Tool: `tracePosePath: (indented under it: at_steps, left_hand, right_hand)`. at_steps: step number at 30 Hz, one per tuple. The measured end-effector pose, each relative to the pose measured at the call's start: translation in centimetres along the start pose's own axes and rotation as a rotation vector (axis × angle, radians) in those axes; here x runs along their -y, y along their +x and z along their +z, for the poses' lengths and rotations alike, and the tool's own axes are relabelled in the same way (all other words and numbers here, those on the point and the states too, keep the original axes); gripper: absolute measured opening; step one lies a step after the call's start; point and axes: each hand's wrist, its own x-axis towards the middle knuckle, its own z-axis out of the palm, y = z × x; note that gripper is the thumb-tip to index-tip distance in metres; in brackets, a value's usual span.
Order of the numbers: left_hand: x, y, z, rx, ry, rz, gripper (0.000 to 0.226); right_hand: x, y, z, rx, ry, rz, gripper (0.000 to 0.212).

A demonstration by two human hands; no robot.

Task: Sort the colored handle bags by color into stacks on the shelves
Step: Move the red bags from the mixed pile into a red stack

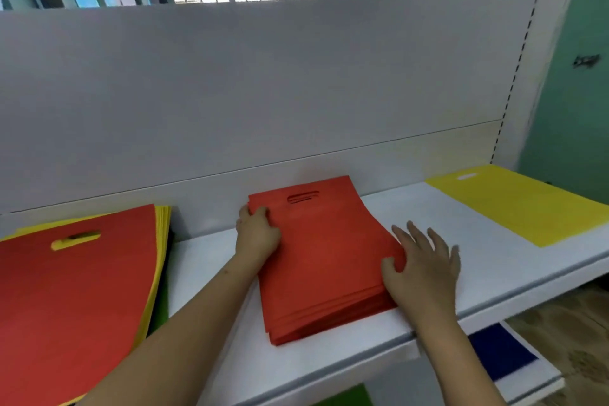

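Head view: left hand (257,234) grips the red stack's (326,260) left edge; right hand (425,267), fingers spread, presses its right edge on the shelf (445,227).

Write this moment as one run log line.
left hand: holds red bag stack | right hand: steadies its right edge | yellow bag: right
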Motion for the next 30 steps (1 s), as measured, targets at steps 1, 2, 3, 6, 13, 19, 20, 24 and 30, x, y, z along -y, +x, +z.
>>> tracePosePath:
  at_steps: [1, 2, 3, 6, 13, 19, 20, 24, 30]
  left_hand:
    - [-0.1, 0.2, -0.5, 0.013, -0.007, -0.011, 0.043]
    - [-0.3, 0.2, -1.5, 0.010, -0.034, -0.023, 0.040]
    - [-0.3, 0.5, -2.3, -0.004, -0.054, -0.028, 0.036]
    - [0.5, 0.8, -5.7, -0.087, -0.034, -0.021, 0.027]
    - [5.8, -1.4, -18.2, -0.188, -0.060, 0.020, 0.045]
    - [15.6, -5.3, -26.6, -0.309, 0.071, -0.154, 0.058]
    - [17.7, -6.0, -27.4, -0.246, 0.152, -0.185, 0.067]
    - [23.0, -7.6, -25.6, -0.037, 0.353, -0.306, 0.090]
    - [23.4, -7.1, -24.7, -0.118, 0.447, -0.312, 0.078]
  right_hand:
    - [0.6, -0.2, -0.2, -0.051, -0.009, 0.020, 0.067]
    - [1.5, -0.3, -0.4, -0.101, 0.013, 0.011, 0.065]
    - [2.5, -0.5, -0.6, -0.142, 0.051, -0.021, 0.062]
    - [6.9, -1.3, -0.2, -0.168, 0.210, -0.194, 0.056]
    - [19.7, -5.5, 4.1, 0.271, 0.586, -0.582, 0.056]
    - [26.2, -8.2, 6.6, 0.540, 0.363, -0.834, 0.082]
    - [26.9, -8.7, 7.2, 0.550, 0.309, -0.869, 0.085]
    - [27.4, -10.1, 9.5, 0.658, 0.272, -0.897, 0.079]
    - [27.4, -9.4, 10.7, 0.609, 0.368, -0.892, 0.071]
